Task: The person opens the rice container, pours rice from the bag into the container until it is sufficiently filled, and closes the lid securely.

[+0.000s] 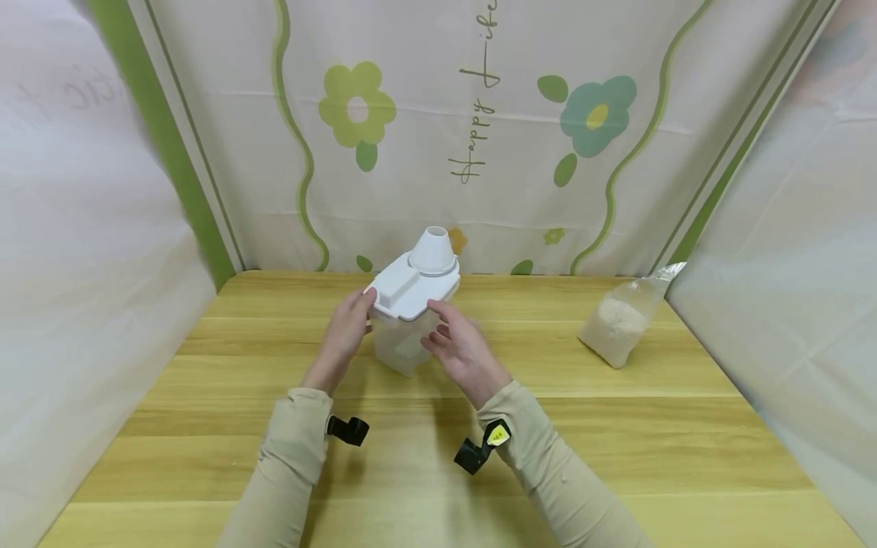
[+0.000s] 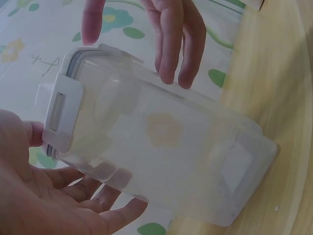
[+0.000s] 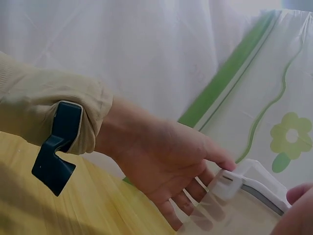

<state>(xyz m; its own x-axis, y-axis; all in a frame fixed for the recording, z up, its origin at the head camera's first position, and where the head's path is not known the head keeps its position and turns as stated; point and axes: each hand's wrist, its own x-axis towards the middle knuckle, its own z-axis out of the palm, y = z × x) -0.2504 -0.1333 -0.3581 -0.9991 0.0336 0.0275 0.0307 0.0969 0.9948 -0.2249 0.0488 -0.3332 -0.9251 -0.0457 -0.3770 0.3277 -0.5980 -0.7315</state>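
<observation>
A clear plastic storage container with a white lid stands near the middle of the table. On the lid sits a white cone-shaped cup, narrow end up. My left hand holds the container's left side; its thumb lies by a white latch at the lid's edge, and its fingers rest along the clear wall. At the opposite side is my right hand, fingers loosely bent. Its thumb tip is at the lid's edge and its fingertips are by the wall; whether they touch is unclear.
A clear bag of pale grainy material leans at the table's right rear. Printed curtains border the wooden table at the back and sides. One small white speck lies on the wood.
</observation>
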